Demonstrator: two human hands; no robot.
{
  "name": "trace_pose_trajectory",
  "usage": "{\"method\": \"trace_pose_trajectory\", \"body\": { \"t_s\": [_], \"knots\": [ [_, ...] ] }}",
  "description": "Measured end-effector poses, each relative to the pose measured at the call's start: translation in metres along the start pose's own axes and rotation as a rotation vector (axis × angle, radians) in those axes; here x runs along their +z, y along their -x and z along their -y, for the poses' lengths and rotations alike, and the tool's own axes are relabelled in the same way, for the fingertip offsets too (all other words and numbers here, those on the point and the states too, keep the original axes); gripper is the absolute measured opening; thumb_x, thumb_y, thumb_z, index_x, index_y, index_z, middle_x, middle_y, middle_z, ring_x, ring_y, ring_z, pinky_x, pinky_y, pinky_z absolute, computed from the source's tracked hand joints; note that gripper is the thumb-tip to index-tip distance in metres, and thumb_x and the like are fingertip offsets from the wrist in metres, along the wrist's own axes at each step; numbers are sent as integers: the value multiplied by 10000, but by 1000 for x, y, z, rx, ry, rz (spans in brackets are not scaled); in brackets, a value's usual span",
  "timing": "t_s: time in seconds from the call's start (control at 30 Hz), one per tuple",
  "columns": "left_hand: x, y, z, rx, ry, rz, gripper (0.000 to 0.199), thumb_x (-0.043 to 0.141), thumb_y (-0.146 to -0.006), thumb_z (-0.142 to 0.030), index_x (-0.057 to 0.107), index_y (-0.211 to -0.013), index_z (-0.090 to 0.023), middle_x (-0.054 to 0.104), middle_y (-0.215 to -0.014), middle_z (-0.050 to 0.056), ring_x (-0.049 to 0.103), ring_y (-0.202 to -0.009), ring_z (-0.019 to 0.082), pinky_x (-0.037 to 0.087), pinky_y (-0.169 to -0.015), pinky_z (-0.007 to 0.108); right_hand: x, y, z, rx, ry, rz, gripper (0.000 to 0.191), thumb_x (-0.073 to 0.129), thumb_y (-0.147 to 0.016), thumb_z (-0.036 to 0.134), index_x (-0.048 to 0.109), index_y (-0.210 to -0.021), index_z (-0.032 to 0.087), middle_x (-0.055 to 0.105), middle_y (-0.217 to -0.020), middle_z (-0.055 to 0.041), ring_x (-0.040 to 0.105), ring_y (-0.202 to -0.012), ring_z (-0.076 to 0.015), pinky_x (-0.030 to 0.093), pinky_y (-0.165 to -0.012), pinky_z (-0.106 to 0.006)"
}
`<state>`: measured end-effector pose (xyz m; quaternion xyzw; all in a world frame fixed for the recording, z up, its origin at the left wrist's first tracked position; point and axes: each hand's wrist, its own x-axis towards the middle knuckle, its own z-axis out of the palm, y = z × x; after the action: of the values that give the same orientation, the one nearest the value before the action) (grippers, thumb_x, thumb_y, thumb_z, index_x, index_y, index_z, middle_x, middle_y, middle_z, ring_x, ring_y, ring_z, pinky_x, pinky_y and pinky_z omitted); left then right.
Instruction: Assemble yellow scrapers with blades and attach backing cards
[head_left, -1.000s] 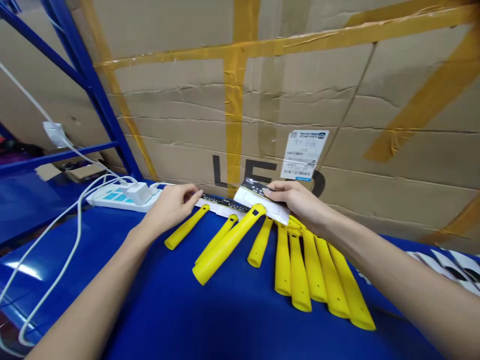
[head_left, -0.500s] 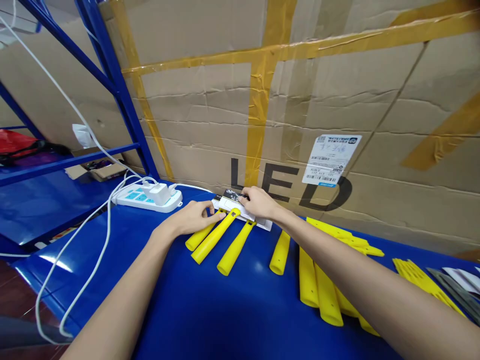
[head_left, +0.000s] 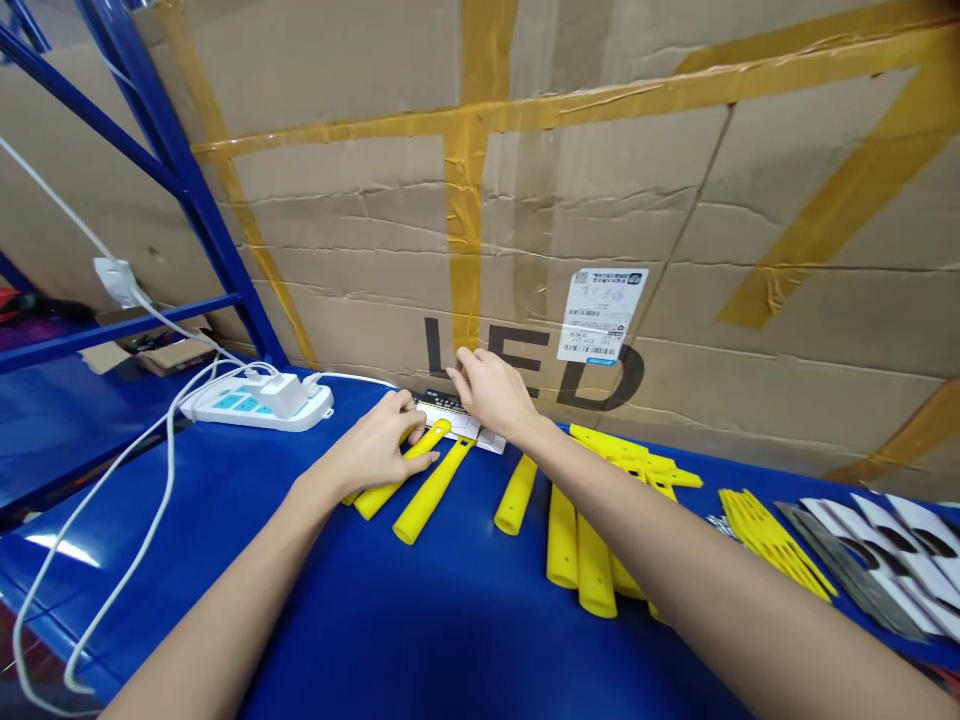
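My left hand (head_left: 382, 440) rests over a yellow tube handle (head_left: 405, 470), its fingers bent round the upper end. Just above the black-and-white cards (head_left: 450, 418), near the cardboard, is my right hand (head_left: 491, 390), thumb and fingers apart and nothing visible between them. Another yellow handle (head_left: 435, 492) lies beside the left one, its narrow end touching the cards. Part of a further handle shows under my left hand. A separate yellow handle (head_left: 517, 495) lies below my right wrist.
A white power strip (head_left: 259, 402) with cables lies left. Behind stands a large cardboard box (head_left: 360, 250) marked LED. More yellow handles (head_left: 596, 570), thin yellow pieces (head_left: 776, 540), grey strips (head_left: 855, 575) and white cards (head_left: 892, 550) lie right on the blue table (head_left: 420, 620).
The view has shifted right. My right hand has lifted off the cards toward the cardboard. My left hand has moved over the left handles.
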<state>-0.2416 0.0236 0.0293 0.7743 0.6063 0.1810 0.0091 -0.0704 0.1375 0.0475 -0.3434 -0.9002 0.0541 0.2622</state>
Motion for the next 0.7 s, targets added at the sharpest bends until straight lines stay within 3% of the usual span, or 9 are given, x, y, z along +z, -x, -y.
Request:
{"method": "trace_pose_trajectory", "body": {
  "t_s": [0.17,0.3,0.47,0.57,0.7],
  "knots": [
    [6,-3,-20,79,-23,-54,159,549,-917,-352,564,-852,-208,545,-946,76,511,-956,268,442,-868,418,-48,31,-13,-8,-99,-72,194,422,-1022,329,578,-1001,216,699,-938,-59,617,-822,-200,427,-725,-315],
    [16,-10,-60,153,50,-19,150,472,-969,-311,564,-899,-215,595,-965,77,544,-954,249,446,-871,392,-82,76,-44,-7,-244,73,199,490,-988,323,610,-881,204,670,-727,-8,587,-656,-148,411,-614,-275],
    [36,-31,-104,93,91,92,140,480,-953,-326,537,-882,-220,634,-834,45,578,-759,215,431,-690,340,-110,125,-78,107,-267,188,178,540,-946,298,680,-905,197,717,-821,-33,606,-706,-165,413,-634,-302],
    [46,-50,-112,26,62,112,142,519,-913,-339,556,-941,-205,654,-834,62,591,-739,227,431,-663,343,-118,143,-91,170,-193,182,191,541,-951,301,699,-950,194,736,-869,-48,626,-735,-174,418,-639,-302],
    [59,-72,-113,-28,15,183,307,590,-829,-339,605,-1092,-180,690,-936,101,637,-842,278,482,-716,374,-118,157,-102,200,-67,224,188,537,-946,277,700,-982,190,752,-934,-71,646,-760,-184,415,-631,-296]
  ]
}}
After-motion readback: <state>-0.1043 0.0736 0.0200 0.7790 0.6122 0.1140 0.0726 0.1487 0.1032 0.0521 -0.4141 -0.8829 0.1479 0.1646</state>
